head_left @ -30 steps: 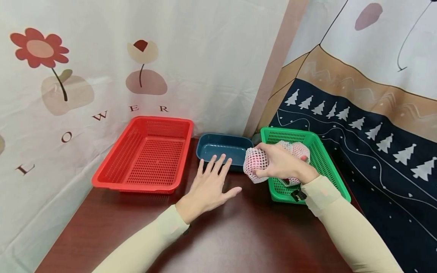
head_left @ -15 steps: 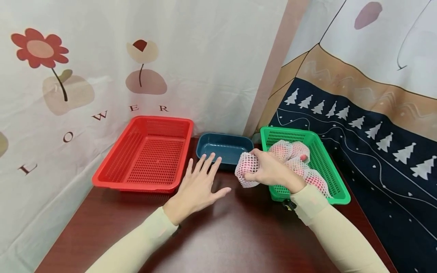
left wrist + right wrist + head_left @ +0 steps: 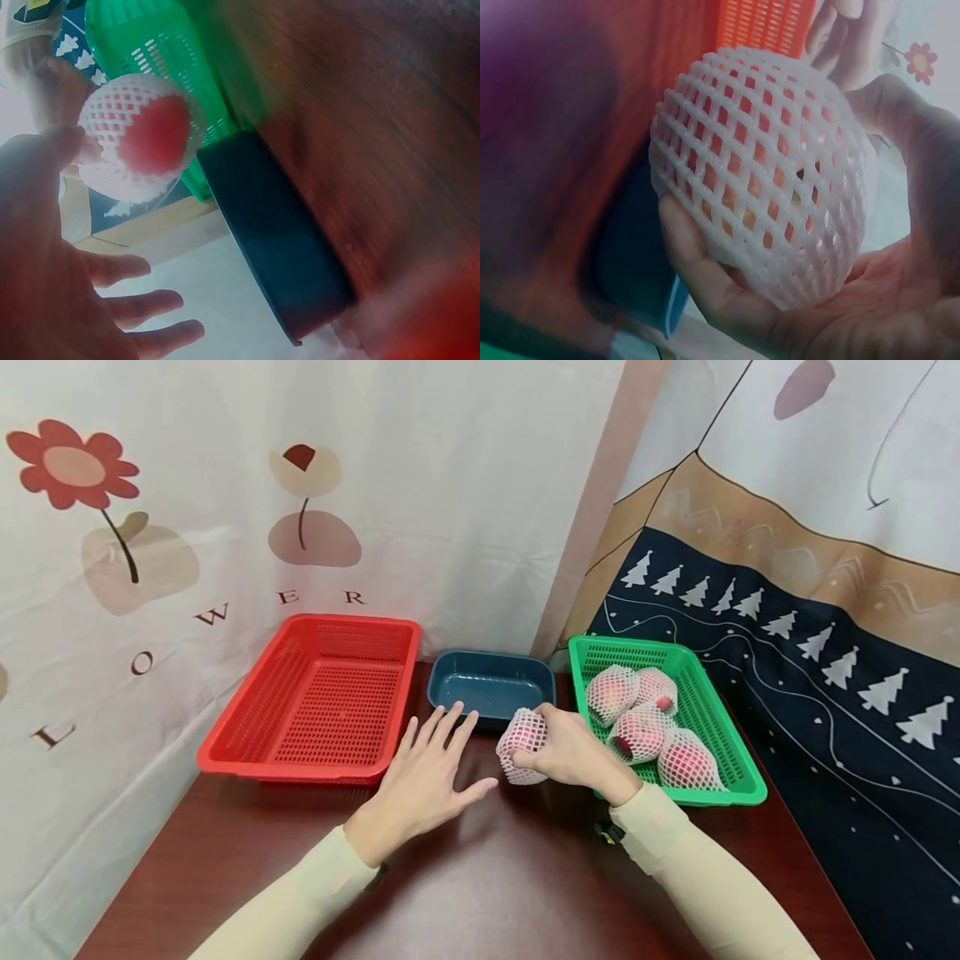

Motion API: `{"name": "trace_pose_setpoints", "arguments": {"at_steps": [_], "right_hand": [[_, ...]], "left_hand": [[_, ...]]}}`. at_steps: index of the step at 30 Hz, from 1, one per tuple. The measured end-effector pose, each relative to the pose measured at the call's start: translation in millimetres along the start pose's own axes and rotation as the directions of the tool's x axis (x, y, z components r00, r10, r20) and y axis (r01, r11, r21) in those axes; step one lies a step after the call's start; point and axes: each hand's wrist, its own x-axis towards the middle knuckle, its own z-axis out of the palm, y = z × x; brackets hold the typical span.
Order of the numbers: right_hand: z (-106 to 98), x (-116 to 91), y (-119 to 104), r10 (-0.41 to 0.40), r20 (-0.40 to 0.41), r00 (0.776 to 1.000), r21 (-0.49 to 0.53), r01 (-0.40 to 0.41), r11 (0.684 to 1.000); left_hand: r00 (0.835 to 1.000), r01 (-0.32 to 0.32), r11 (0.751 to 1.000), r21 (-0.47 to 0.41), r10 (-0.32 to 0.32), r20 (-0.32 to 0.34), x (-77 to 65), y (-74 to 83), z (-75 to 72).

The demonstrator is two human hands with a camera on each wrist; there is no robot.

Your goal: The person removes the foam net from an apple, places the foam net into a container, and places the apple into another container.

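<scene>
My right hand (image 3: 573,747) grips a round red fruit in a white foam net (image 3: 525,739), its thumb and fingers curled round the net. It holds the fruit over the table, between the green basket (image 3: 726,735) and my left hand (image 3: 412,785). In the right wrist view red and yellowish skin shows through the netting of the fruit (image 3: 757,172). My left hand is spread with straight fingers and holds nothing, just in front of the dark blue tray (image 3: 491,692). Bare red skin faces the left wrist view at one end of the fruit (image 3: 154,135).
Several more netted fruits (image 3: 613,693) lie in the green basket on the right. A red basket (image 3: 337,710) with nothing in it stands at the left. All stand on a dark reddish-brown table (image 3: 480,893), with printed curtains (image 3: 465,510) behind.
The right hand has carried the netted fruit left and toward me, away from the green basket, uncovering the fruits there. My left hand has shifted slightly left and toward me, still spread.
</scene>
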Motion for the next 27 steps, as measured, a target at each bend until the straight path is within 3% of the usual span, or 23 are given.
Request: {"name": "trace_pose_setpoints", "arguments": {"at_steps": [13,27], "right_hand": [[34.8,4.6,4.9,0.122,-0.003,0.993,0.019,-0.122,0.992],[54.0,5.5,-1.9,0.207,-0.062,0.976,0.093,-0.201,0.975]], "left_hand": [[1.000,-0.026,0.999,-0.046,0.025,-0.014,-7.9,-2.7,7.2],[1.000,-0.024,0.999,-0.033,0.024,-0.012,-14.3,-4.0,13.9]]}}
